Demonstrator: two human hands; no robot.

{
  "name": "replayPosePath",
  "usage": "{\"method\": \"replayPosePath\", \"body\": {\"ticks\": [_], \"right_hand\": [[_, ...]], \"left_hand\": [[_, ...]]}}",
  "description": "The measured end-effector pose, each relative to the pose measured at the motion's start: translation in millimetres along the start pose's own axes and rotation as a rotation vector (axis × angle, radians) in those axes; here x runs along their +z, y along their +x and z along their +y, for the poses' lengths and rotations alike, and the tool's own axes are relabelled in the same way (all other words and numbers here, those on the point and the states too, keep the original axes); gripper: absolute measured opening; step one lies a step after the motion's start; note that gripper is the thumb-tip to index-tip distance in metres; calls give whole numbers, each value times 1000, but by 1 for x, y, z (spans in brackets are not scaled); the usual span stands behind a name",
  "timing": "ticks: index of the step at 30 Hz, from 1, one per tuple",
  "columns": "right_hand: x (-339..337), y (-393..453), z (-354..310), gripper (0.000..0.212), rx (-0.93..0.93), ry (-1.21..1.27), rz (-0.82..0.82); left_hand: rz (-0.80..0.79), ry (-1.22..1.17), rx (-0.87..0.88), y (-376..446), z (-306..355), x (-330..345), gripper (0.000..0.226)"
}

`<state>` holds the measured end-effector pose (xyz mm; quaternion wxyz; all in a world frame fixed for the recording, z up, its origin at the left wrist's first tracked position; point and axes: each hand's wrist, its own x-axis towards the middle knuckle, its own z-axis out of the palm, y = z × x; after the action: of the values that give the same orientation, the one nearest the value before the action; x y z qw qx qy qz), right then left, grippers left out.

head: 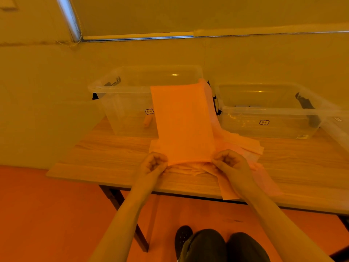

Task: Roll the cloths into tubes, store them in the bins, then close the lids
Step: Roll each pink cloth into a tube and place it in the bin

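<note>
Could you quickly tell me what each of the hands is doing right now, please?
Left hand: fingers curled, pinching the near left corner of the orange cloth.
Right hand: fingers curled, pinching the near right corner of the same cloth.

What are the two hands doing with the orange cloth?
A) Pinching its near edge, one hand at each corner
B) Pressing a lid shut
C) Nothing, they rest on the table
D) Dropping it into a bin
A: the left hand and right hand each pinch a near corner of the orange cloth, which stretches away toward the bins.
</note>
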<state>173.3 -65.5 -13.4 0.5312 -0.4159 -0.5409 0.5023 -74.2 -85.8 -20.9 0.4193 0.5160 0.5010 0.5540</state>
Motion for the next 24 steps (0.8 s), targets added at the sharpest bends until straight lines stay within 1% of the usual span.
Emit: {"method": "replayPosePath", "body": {"ticks": [2,5,8,10,13,19,24], "right_hand": [[0,0,1,7,2,-49,-7],[0,0,-1,13,19,-90,18],[-1,-1,-2,16,38,-95,34],[0,-2,-2,18,43,-122,47],[0,-2,-3,11,22,-127,63],[1,-2,-3,11,-7,-106,49],[3,1,-5,7,-24,-86,52]], "left_hand": [[8,7,-18,0,-2,0,24],[29,-5,-64,-1,-2,0,20],[7,-15,-78,-2,1,0,20],[18,7,-81,-3,2,1,17],[41,32,-61,-3,3,2,11],[48,49,-58,-2,1,0,8],[81,-26,-58,-4,4,2,9]]}}
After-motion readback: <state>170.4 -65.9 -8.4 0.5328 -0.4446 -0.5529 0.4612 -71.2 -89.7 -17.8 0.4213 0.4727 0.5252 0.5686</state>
